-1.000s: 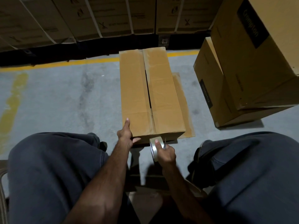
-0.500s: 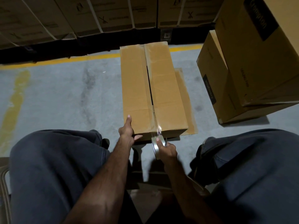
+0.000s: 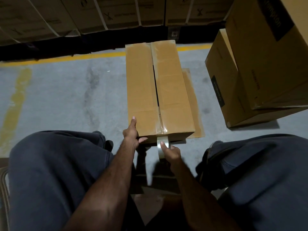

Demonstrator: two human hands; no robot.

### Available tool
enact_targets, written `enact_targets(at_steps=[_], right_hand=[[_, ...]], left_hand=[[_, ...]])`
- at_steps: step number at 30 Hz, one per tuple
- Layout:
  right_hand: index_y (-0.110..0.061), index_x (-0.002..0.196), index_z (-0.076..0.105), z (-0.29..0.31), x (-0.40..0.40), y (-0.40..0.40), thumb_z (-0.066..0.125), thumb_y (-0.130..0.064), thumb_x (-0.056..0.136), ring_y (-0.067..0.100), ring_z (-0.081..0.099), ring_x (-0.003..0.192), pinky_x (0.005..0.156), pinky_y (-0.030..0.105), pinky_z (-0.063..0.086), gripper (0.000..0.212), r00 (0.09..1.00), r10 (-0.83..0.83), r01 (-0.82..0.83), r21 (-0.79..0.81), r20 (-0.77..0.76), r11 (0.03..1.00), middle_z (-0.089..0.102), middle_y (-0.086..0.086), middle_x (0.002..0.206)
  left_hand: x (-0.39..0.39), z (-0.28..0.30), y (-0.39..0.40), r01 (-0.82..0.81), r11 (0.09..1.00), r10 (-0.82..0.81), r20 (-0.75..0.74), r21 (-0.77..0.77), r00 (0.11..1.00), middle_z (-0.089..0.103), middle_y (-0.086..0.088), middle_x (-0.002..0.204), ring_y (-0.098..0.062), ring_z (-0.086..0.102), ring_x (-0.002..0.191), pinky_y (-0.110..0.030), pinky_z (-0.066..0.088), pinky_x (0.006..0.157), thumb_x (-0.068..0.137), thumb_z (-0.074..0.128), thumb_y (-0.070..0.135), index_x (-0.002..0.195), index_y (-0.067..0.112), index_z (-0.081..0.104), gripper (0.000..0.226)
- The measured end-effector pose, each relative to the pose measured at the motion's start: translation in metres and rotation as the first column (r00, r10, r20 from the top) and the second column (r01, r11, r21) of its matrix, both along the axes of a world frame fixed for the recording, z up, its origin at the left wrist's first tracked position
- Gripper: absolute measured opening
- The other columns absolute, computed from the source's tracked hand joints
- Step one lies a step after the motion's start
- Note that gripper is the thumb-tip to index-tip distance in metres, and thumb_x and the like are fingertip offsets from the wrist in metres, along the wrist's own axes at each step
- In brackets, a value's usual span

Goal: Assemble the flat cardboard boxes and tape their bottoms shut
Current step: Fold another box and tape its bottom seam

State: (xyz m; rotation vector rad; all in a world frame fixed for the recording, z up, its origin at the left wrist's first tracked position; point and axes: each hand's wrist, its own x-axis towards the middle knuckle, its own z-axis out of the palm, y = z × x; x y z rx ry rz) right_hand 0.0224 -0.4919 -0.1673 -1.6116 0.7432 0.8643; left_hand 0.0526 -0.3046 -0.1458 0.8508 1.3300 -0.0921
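Tape roll [image 3: 161,148] now lower, prob.

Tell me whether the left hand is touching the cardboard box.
Touching. The head view shows the left hand gripping the near-left corner of the cardboard box, thumb along the top edge and fingers against the near face.

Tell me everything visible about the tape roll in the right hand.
The tape roll is a ring of clear, glossy tape, held edge-on just below the near end of the cardboard box. The right hand grips it, thumb pressed on its outer face. A shiny strip runs from the roll up over the box's near edge onto the centre seam, where it lies stuck down. The left hand holds the box's near left corner and does not touch the roll. Its core is hidden.
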Motion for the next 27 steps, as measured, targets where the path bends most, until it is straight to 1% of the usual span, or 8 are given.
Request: enact_targets(at_steps=[7, 10, 12, 16, 19, 22, 25, 27], right_hand=[[0.014, 0.117, 0.066, -0.003, 0.011, -0.01, 0.083, -0.036, 0.09, 0.04, 0.068, 0.092, 0.07, 0.035, 0.048, 0.059, 0.999, -0.047, 0.047, 0.074, -0.014, 0.996, 0.066, 0.038, 0.109], [-0.006, 0.087, 0.061, -0.001, 0.014, -0.011, 0.085, -0.041, 0.087, 0.02, 0.053, 0.053, 0.046, 0.024, 0.037, 0.042, 0.997, -0.081, 0.081, 0.058, -0.007, 0.995, 0.057, 0.02, 0.075], [-0.007, 0.079, 0.061, 0.002, 0.013, -0.014, 0.086, -0.035, 0.088, 0.019, 0.061, 0.057, 0.043, 0.022, 0.044, 0.039, 0.979, -0.202, 0.202, 0.051, 0.007, 0.978, 0.065, 0.012, 0.077], [-0.002, 0.087, 0.066, 0.002, 0.017, -0.029, 0.085, -0.034, 0.088, 0.025, 0.071, 0.083, 0.082, 0.04, 0.063, 0.037, 0.948, -0.317, 0.317, -0.084, 0.013, 0.945, 0.076, 0.013, 0.094], [-0.004, 0.094, 0.065, 0.007, 0.024, -0.041, 0.078, -0.044, 0.093, 0.025, 0.066, 0.086, 0.085, 0.04, 0.058, 0.042, 0.931, -0.35, 0.364, -0.213, 0.102, 0.907, 0.072, 0.014, 0.1], [-0.011, 0.121, 0.071, 0.023, 0.034, -0.045, 0.083, -0.041, 0.089, 0.026, 0.069, 0.105, 0.097, 0.042, 0.058, 0.045, 0.824, -0.476, 0.541, -0.176, 0.308, 0.822, 0.073, 0.007, 0.118], [-0.021, 0.143, 0.064, 0.025, 0.045, -0.048, 0.081, -0.041, 0.091, 0.027, 0.066, 0.123, 0.104, 0.047, 0.056, 0.058, 0.872, -0.342, 0.418, -0.169, 0.349, 0.892, 0.068, 0.004, 0.14], [-0.02, 0.137, 0.069, 0.019, 0.055, -0.049, 0.08, -0.042, 0.091, 0.027, 0.068, 0.115, 0.096, 0.047, 0.059, 0.052, 0.891, -0.273, 0.36, -0.201, 0.362, 0.911, 0.073, 0.003, 0.129]], left_hand=[[-0.001, -0.004, 0.002, -0.016, 1.0, 0.016, 0.003, 0.008, 1.0, 0.061, -0.017, 0.131, -0.041, 0.062, 0.116, -0.052, 0.063, 0.058, 0.079, 0.081, 0.064, 0.138, 0.01, 0.052, 0.085], [-0.005, -0.006, -0.002, -0.058, 0.998, 0.058, -0.002, 0.014, 0.998, 0.061, -0.017, 0.132, -0.041, 0.061, 0.118, -0.051, 0.063, 0.06, 0.076, 0.082, 0.066, 0.137, 0.011, 0.053, 0.087], [-0.011, -0.004, -0.01, -0.116, 0.993, 0.116, 0.002, 0.014, 0.993, 0.06, -0.017, 0.136, -0.038, 0.061, 0.118, -0.049, 0.064, 0.066, 0.079, 0.08, 0.064, 0.137, 0.011, 0.053, 0.083], [-0.027, 0.001, -0.039, -0.171, 0.985, 0.17, -0.031, -0.019, 0.985, 0.05, -0.022, 0.149, -0.039, 0.063, 0.107, -0.053, 0.063, 0.087, 0.087, 0.072, 0.064, 0.148, 0.008, 0.045, 0.087], [-0.033, 0.002, -0.062, -0.14, 0.99, 0.14, -0.013, -0.026, 0.99, 0.048, -0.025, 0.151, -0.041, 0.067, 0.108, -0.052, 0.061, 0.091, 0.092, 0.064, 0.067, 0.152, 0.008, 0.04, 0.088], [-0.03, 0.002, -0.07, -0.124, 0.992, 0.123, 0.044, 0.009, 0.991, 0.054, -0.03, 0.143, -0.042, 0.067, 0.113, -0.05, 0.058, 0.094, 0.099, 0.059, 0.059, 0.148, 0.0, 0.041, 0.079], [-0.023, 0.001, -0.066, -0.123, 0.992, 0.121, 0.074, 0.021, 0.99, 0.054, -0.035, 0.137, -0.042, 0.068, 0.113, -0.051, 0.055, 0.103, 0.104, 0.055, 0.052, 0.148, -0.004, 0.038, 0.073], [-0.015, 0.0, -0.06, -0.116, 0.993, 0.115, 0.079, 0.015, 0.99, 0.054, -0.035, 0.134, -0.041, 0.07, 0.107, -0.051, 0.057, 0.101, 0.105, 0.054, 0.051, 0.144, -0.003, 0.04, 0.068]])
